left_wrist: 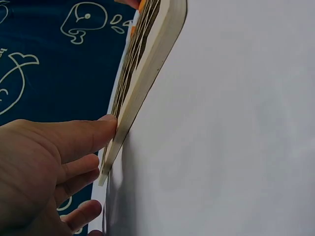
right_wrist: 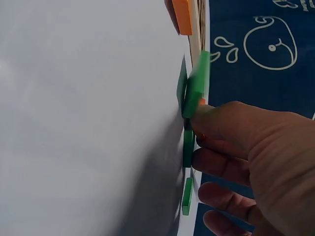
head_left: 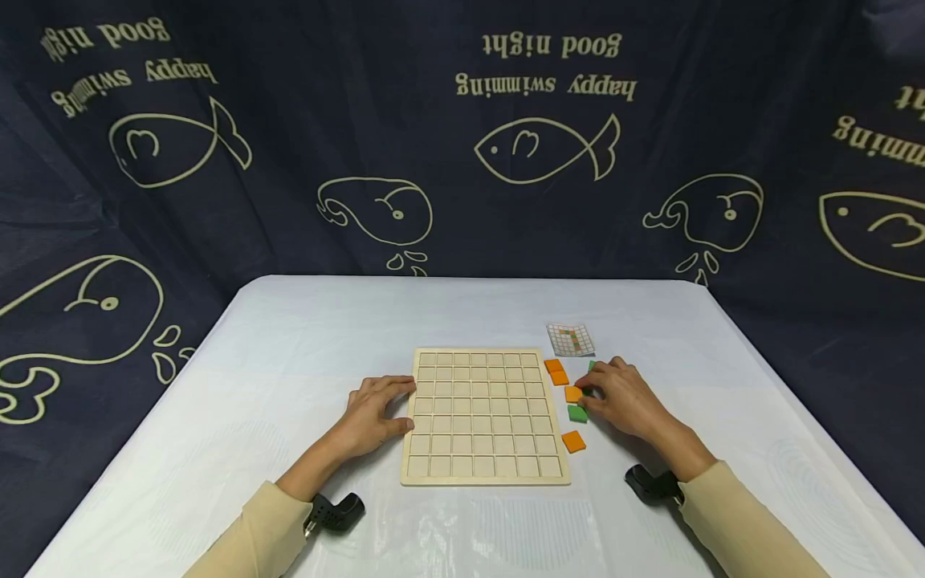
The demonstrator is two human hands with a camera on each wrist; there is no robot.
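A square wooden grid board (head_left: 486, 480) lies on the table. My left hand (head_left: 372, 415) rests against its left edge; in the left wrist view the thumb (left_wrist: 83, 135) touches the rim. Right of the board, my right hand (head_left: 623, 397) bends over small square tiles. Its thumb and index finger stand at opposite edges of an orange tile (head_left: 572, 394), pinching it. Under the thumb tip a green tile (right_wrist: 198, 83) is tilted and blurred in the right wrist view. Another green tile (right_wrist: 188, 147) lies beneath the fingers, and a further one (right_wrist: 187, 196) lies beyond.
Two orange tiles (head_left: 556, 372) lie by the board's upper right side. One more orange tile (head_left: 574, 441) lies nearer me. A pattern card (head_left: 571, 340) with a coloured grid sits behind the tiles. The white table (head_left: 325, 313) ends at a dark printed curtain (head_left: 448, 136).
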